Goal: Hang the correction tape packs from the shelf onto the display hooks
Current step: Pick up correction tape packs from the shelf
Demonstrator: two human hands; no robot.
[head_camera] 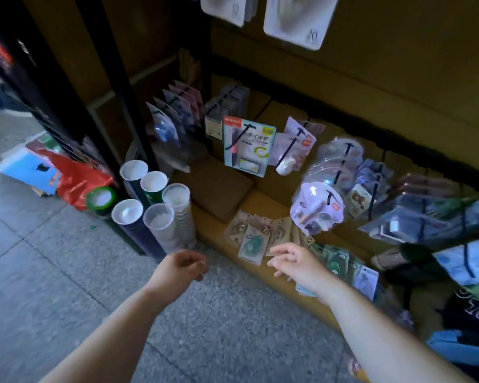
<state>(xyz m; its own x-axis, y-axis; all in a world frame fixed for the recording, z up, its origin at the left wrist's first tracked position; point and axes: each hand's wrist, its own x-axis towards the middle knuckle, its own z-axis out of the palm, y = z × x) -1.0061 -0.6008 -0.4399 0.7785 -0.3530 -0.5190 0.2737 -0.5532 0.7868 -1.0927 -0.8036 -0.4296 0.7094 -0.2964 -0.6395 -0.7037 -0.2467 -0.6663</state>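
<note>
Left hand (pixel 180 268) is hanging over the speckled grey stone floor (pixel 67 272), fingers loosely curled with nothing in them. Just past it there's a cluster of upright cardboard tubes with round white plastic caps (pixel 155 197).

Next over, flat brown-card blister packs with something green under clear plastic (pixel 250 243) are lying loose on the low yellowish wooden shelf (pixel 263 201). I'd guess those are the correction tape packs, but the print's too blurry to be sure.

Right hand (pixel 293 262) is held by the near edge of that pile, fingers relaxed and a bit bent, gripping nothing. Can't tell if the fingertips touch the card.

Further right, thin black metal display hooks (pixel 343 158) stick out from the back board, loaded with glossy, crinkly plastic bags of other goods.

Progress-wise I'd call it barely started. The packs are flat on the shelf with none in hand, so picking them up and slipping each card onto a hook is all left to do.
</note>
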